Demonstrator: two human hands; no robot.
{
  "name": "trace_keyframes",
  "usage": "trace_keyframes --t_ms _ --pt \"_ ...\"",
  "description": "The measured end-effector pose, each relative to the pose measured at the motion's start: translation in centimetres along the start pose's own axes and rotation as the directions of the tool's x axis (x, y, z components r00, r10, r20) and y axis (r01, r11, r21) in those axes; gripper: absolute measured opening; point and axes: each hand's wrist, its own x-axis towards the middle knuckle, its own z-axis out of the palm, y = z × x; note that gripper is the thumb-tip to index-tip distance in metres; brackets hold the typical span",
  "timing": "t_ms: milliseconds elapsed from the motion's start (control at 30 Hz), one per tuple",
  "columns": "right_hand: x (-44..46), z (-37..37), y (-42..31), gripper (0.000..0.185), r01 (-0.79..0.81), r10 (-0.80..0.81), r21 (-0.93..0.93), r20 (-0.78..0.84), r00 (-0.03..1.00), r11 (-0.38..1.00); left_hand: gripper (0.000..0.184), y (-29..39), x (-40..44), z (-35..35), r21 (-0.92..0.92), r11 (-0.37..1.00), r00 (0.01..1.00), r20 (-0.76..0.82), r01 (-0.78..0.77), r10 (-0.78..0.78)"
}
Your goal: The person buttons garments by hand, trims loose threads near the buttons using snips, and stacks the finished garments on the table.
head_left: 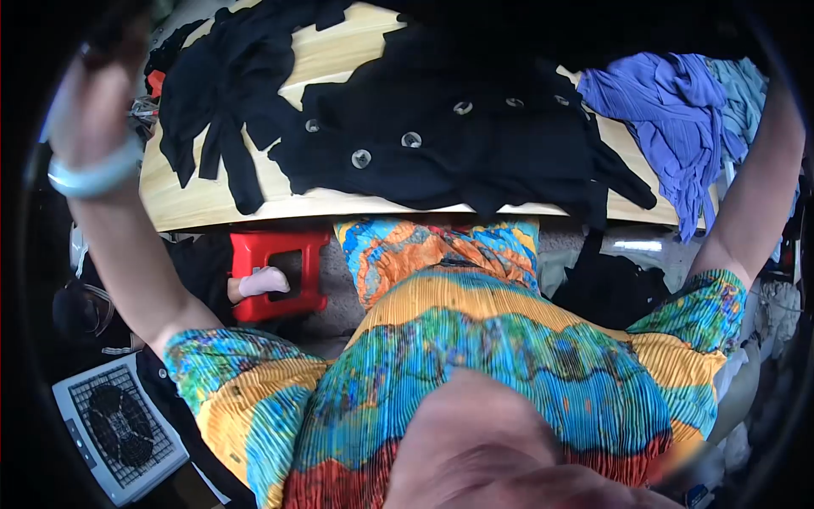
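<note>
My left hand (97, 110) is raised at the upper left, with a pale bangle (97, 174) round the wrist. It is blurred, and its fingers fade into the dark edge, so their position is unclear. My right arm reaches up at the far right, and the hand itself is out of view. In front of me a black double-breasted garment (475, 157) with large buttons lies spread over the wooden table (195, 199). More black cloth (225, 76) with long strips lies to its left. Purple cloth (661, 110) hangs over the table's right edge, nearest my right arm.
Beneath the table stands a red plastic stool (246, 254) with a foot in a pale sock (264, 282) on it. A white-framed fan unit (123, 420) sits at the lower left. Teal cloth (738, 93) lies behind the purple one. Dark cloth (615, 284) is heaped below the table.
</note>
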Motion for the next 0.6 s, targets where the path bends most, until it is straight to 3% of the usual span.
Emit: trace_keyframes --t_ms 33,67,100,133,167,200,233,267,300,333,367,433,467,533,600 --pt "-0.7 1.0 -2.2 0.047 0.075 -0.076 -0.134 -0.006 0.997 0.988 0.024 -1.4 -1.7 -1.8 -0.043 0.994 0.994 -0.027 0.101 -0.102" --pt "-0.4 0.5 -4.3 0.049 -0.123 0.137 -0.066 0.279 0.951 0.99 0.024 -3.6 -3.7 -3.9 -0.081 0.972 0.968 -0.105 0.22 -0.228" --pt "0.0 0.1 -6.5 0.051 -0.319 0.332 -0.118 0.528 0.782 0.94 0.024 -6.6 -6.2 -5.6 -0.108 0.934 0.894 -0.273 0.34 -0.356" --pt "-1.2 0.6 -7.0 0.054 -0.47 0.34 -0.08 0.796 0.501 0.879 0.019 -10.4 -8.9 -7.3 -0.117 0.903 0.707 -0.583 0.414 -0.4" --pt "-2.4 1.2 -7.5 0.056 -0.589 0.297 -0.159 0.944 0.144 0.793 0.024 -13.3 -11.3 -6.9 -0.116 0.854 0.553 -0.715 0.508 -0.427" --pt "-7.1 4.5 -6.4 0.057 -0.469 0.128 -0.048 0.982 0.139 0.882 0.017 -15.3 -13.7 -8.1 -0.138 0.752 0.436 -0.741 0.645 -0.51" --pt "-11.1 7.1 -6.3 0.067 -0.546 0.093 -0.038 0.993 0.073 0.837 0.019 -17.3 -15.6 -10.5 -0.259 0.691 0.391 -0.669 0.675 -0.632" --pt "-14.8 8.7 -6.5 0.078 -0.615 0.053 -0.036 0.999 0.009 0.788 0.022 -18.0 -16.9 -12.8 -0.164 0.534 0.31 -0.66 0.829 -0.684" --pt "-17.9 8.8 -6.4 0.064 -0.49 -0.002 0.195 0.93 0.367 0.85 0.024 -17.4 -16.9 -12.6 0.063 0.526 0.433 -0.655 0.848 -0.62" --pt "-17.5 8.3 -6.7 0.063 -0.525 0.034 0.221 0.9 0.434 0.822 0.027 -16.5 -16.5 -12.0 0.286 0.494 0.553 -0.615 0.821 -0.562" --pt "-16.6 7.0 -7.2 0.062 -0.554 0.073 0.248 0.867 0.492 0.795 0.029 -15.0 -15.4 -10.3 0.43 0.564 0.692 -0.593 0.705 -0.413" --pt "-14.5 4.4 -7.9 0.053 -0.63 0.153 0.301 0.813 0.562 0.715 0.035 -10.8 -12.3 -3.9 0.612 0.661 0.873 -0.468 0.435 -0.141" --pt "-10.9 1.9 -8.4 0.058 -0.668 0.176 0.157 0.898 0.403 0.728 0.039 -8.6 -10.9 -2.1 0.552 0.78 0.93 -0.355 0.295 -0.1" --pt "-7.5 -1.5 -10.1 0.058 -0.662 0.121 0.246 0.881 0.457 0.708 0.057 -4.5 -8.3 0.6 0.349 0.937 0.989 -0.139 0.002 0.049" --pt "-4.4 -4.6 -13.0 0.057 -0.587 -0.036 0.435 0.822 0.568 0.683 0.053 -1.1 -6.7 4.7 0.25 0.957 0.965 0.248 -0.15 0.087"
